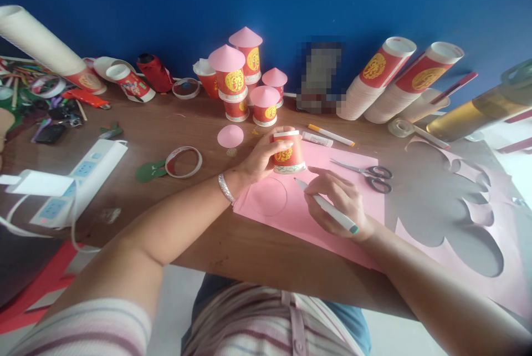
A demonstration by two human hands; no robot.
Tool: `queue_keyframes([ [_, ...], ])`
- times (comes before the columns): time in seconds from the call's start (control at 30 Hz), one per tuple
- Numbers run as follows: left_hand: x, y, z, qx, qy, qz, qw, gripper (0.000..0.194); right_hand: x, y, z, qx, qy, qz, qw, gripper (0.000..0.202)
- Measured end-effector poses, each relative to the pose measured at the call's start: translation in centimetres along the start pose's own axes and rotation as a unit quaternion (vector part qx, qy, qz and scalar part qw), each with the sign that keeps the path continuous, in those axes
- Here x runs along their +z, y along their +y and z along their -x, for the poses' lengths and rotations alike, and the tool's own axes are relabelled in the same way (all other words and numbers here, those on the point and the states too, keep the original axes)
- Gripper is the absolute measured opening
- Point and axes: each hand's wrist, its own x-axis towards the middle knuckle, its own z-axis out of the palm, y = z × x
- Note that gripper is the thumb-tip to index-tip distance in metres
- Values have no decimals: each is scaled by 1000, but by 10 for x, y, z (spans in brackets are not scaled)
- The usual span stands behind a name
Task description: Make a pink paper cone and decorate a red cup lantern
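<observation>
My left hand (266,153) is wrapped round a red paper cup (294,152) with a gold emblem, held over pink paper. Green marks run along the white band at the cup's lower end. In my right hand (338,201) is a white marker (334,213) with a green end, its tip just below and right of the cup, apart from it. Beneath both hands lies the pink paper (291,212), with a circle drawn on its left part. Black-handled scissors (369,173) rest partly on the paper's right side.
Red cups with pink cone tops (266,98) stand at the back. Stacked paper cups (374,79) lean at the right, near a bottle of yellow liquid (477,112). Cut pink scraps (453,267) lie right. A power strip (83,178) and tape roll (183,162) are left.
</observation>
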Motion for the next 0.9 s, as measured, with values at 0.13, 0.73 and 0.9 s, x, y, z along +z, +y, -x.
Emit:
queue_keyframes([
  [0.13,1,-1,0,-25,-2,44,999,46,0,-3,-2,0,-20,-19,1000,21],
  [0.73,-2,-2,-3,-26,-36,59,997,44,1,-4,-2,-7,-18,-13,1000,23],
  [0.9,-1,-1,-3,-20,-41,59,997,43,1,-4,-2,-8,-16,-12,1000,22],
])
